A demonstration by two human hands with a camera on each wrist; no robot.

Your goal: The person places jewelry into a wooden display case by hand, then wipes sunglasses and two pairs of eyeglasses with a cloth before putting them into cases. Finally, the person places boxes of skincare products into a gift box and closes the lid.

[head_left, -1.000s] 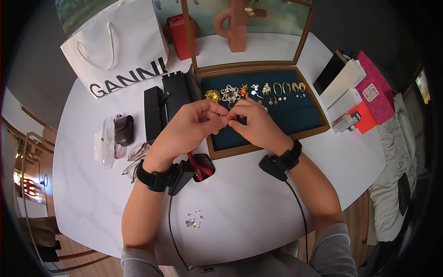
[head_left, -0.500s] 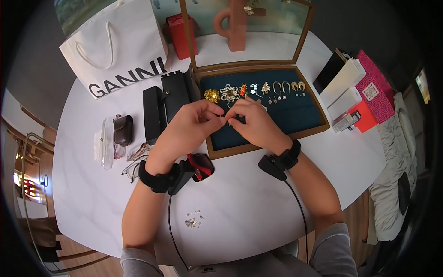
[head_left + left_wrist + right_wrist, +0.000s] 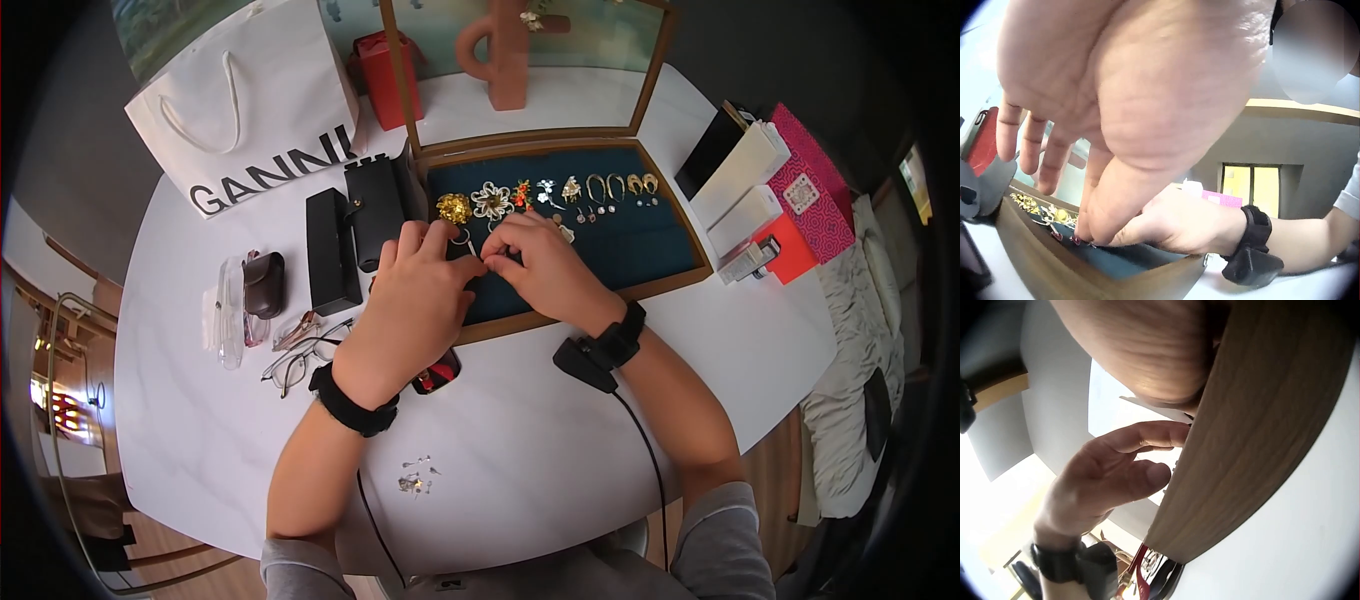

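Observation:
A wooden jewelry case [image 3: 540,318] with a glass lid raised lies before me, lined in dark blue cloth. Brooches and earrings, such as a white flower brooch [image 3: 491,201] and hoop earrings [image 3: 606,188], sit in a row along its back. Over its front left part my right hand [image 3: 550,268] pinches a tiny earring between thumb and forefinger, mostly hidden by the fingers. My left hand [image 3: 405,305] meets it from the left, forefinger stretched to the right fingertips and thumb held apart. Just beyond lies a thin ring-shaped piece [image 3: 461,238]. Small loose studs [image 3: 415,478] lie on the table nearer me.
A white paper bag [image 3: 245,110], black boxes [image 3: 328,250] and a red box [image 3: 388,80] stand behind and left. Glasses [image 3: 290,368] and red-armed sunglasses [image 3: 437,375] lie by the left arm. Upright boxes [image 3: 742,165] stand on the right.
My left hand has moved from a pinch against the right fingers, turning palm down with its fingers spread forward. The right hand has stayed nearly in place. The view has shifted slightly.

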